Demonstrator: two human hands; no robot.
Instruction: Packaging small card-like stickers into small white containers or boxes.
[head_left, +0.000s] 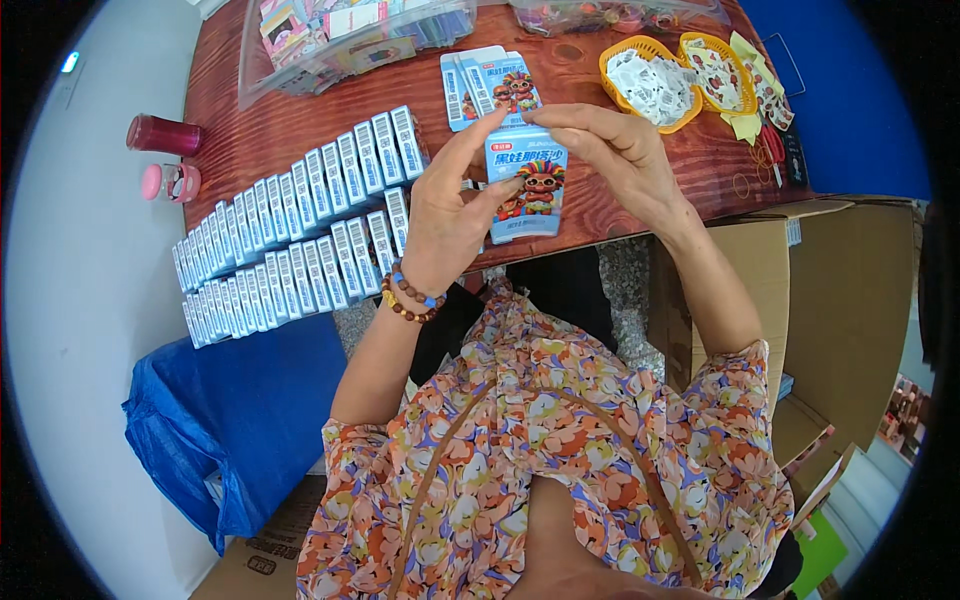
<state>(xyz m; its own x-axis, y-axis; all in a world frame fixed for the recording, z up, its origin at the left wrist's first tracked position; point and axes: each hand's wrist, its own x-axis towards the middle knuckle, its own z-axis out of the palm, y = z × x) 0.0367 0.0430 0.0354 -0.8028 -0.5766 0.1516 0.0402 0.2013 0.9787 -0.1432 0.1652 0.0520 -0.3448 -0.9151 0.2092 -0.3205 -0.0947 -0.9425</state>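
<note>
A small light-blue carton (528, 190) with a colourful cartoon figure on its front is held upright near the table's front edge. My left hand (450, 190) is closed on its left side, the thumb lying across the front. The fingertips of my right hand (618, 155) are bent and pressed at the carton's top edge; exactly what they pinch there is partly hidden. Just behind lie several flat, unfolded cartons (480, 75) of the same print. To the left, two long rows of standing cartons (320, 185) show their barcoded narrow sides.
Clear plastic bins (375, 50) stand along the far side. Yellow baskets (650, 85) at the right hold small white packets and stickers, with red-handled scissors (772, 148) nearby. A dark red cup (165, 135) and pink-lidded jar (170, 183) sit far left. An open cardboard box (840, 290) is at my right.
</note>
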